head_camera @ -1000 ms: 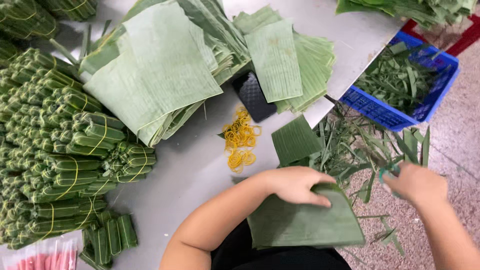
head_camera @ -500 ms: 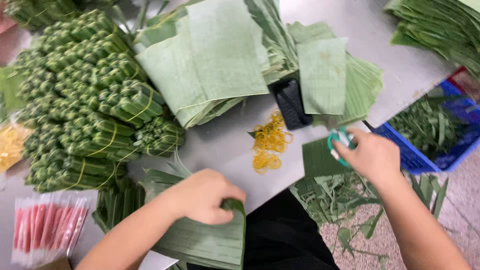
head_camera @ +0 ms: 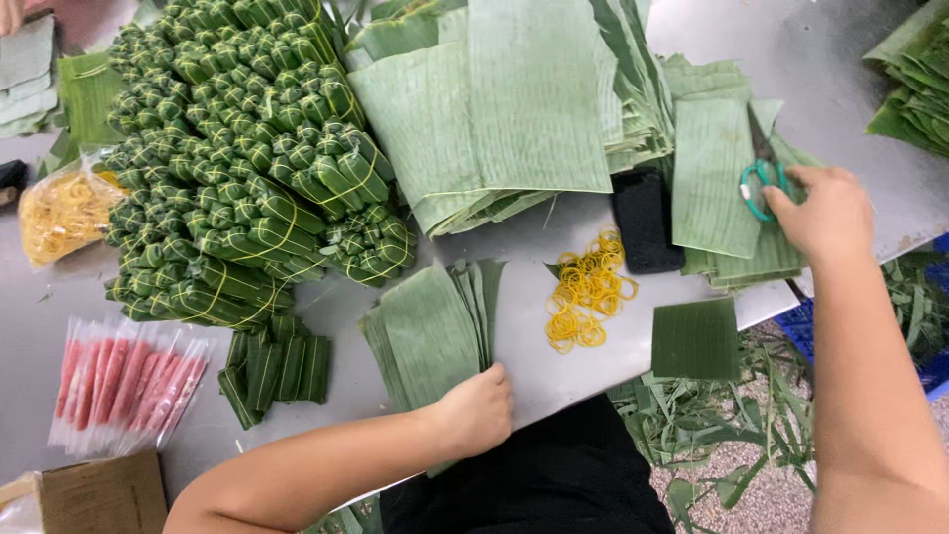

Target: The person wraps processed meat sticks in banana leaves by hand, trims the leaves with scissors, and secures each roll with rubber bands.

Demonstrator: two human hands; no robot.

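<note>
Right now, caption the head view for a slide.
Left hand presses stacked leaves; right hand on scissors.

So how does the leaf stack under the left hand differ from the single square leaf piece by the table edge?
The leaf stack is many fanned, paler layers; the square leaf piece is one flat, darker sheet. The stack is longer, the piece small and squarish. The left hand presses the stack; nothing touches the piece. Both lie on the metal table.

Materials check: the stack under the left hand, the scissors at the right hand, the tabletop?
Stack of leaf sheets: likely banana leaf, matte green, fine parallel ribs. Scissors: dark, probably metal blades, glossy teal handles that look plastic. Table: grey sheet with soft glare, probably stainless steel.
</note>
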